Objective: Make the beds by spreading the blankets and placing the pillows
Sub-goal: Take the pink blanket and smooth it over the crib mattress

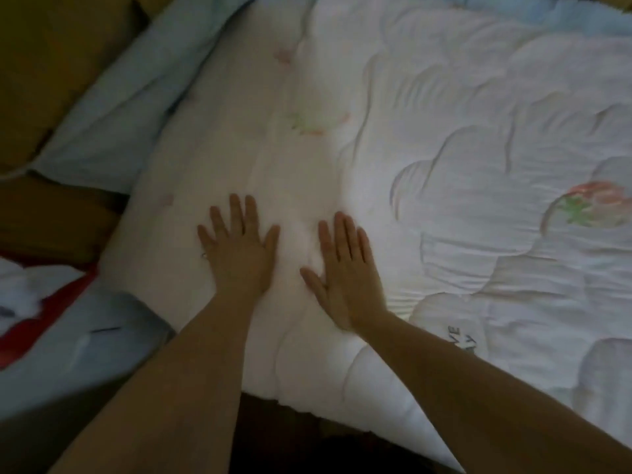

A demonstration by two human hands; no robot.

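A white quilted blanket (461,165) with faint flower prints lies spread over the bed and fills most of the view. My left hand (239,249) lies flat on it near its left edge, fingers straight and spread. My right hand (345,275) presses flat on the blanket just to the right, fingers straight and pointing away from me. Both palms face down and hold nothing. A pale blue pillow (136,97) lies along the blanket's upper left side.
A light blue sheet (78,364) covers the bed's near left corner. White and red fabric (30,302) lies bunched at the far left. A brown wooden surface (51,35) runs behind the pillow. Dark floor (307,446) shows below the blanket's near edge.
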